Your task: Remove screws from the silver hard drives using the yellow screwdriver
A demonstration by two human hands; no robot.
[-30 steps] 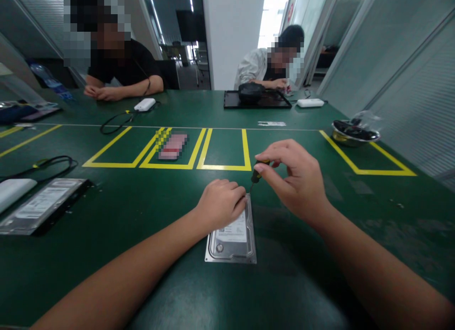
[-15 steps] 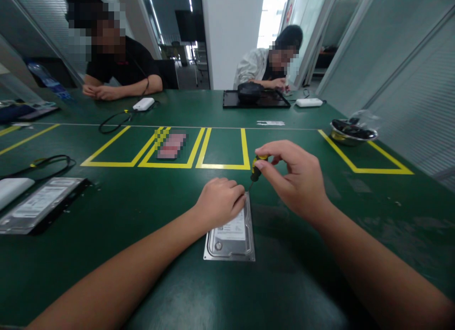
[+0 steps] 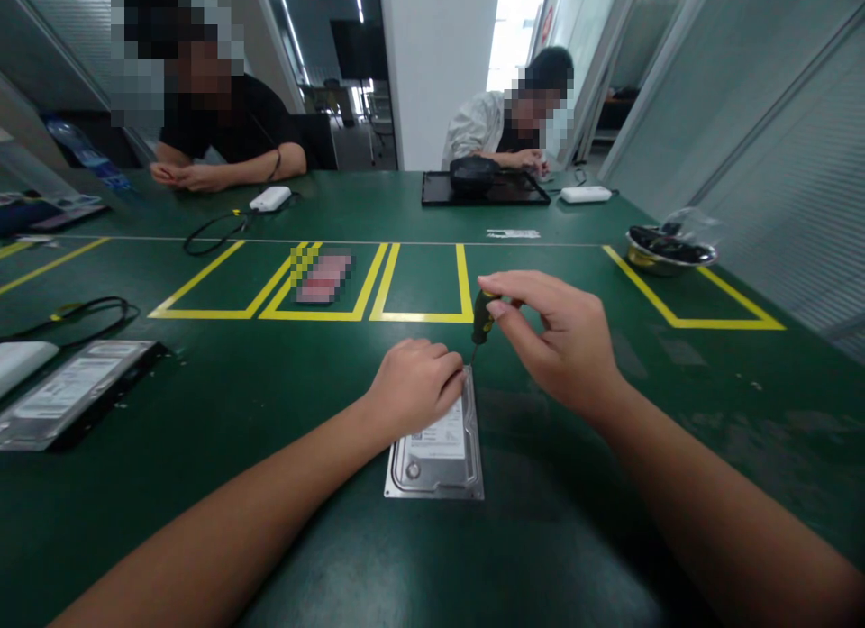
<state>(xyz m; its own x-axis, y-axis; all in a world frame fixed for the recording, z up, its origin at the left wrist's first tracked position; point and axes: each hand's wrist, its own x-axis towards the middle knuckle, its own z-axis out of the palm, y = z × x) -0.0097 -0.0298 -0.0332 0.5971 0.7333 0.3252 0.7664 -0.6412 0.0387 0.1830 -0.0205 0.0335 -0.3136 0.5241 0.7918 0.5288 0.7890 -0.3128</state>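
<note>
A silver hard drive [image 3: 439,477] with a white label lies flat on the green table in front of me. My left hand [image 3: 417,386] rests over its far part, fingers curled and pressed onto it, hiding that end of the label. In my right hand [image 3: 558,331], pinched between thumb and fingers, is a screwdriver [image 3: 482,318] with a dark green and yellow handle. Its thin shaft points down to the drive's far right corner, beside my left fingers. Whether the tip sits in a screw is too small to tell.
Another hard drive [image 3: 77,389] lies at the left near a white box [image 3: 23,362] with a black cable. Yellow tape outlines [image 3: 423,317] cross the table, one around a blurred pink item [image 3: 325,278]. A metal bowl [image 3: 669,254] stands right. Two people sit opposite, near a black tray [image 3: 432,194].
The screwdriver's handle has turned in my right fingers and stands a little more upright. My left hand stays on the hard drive. The view has shifted slightly.
</note>
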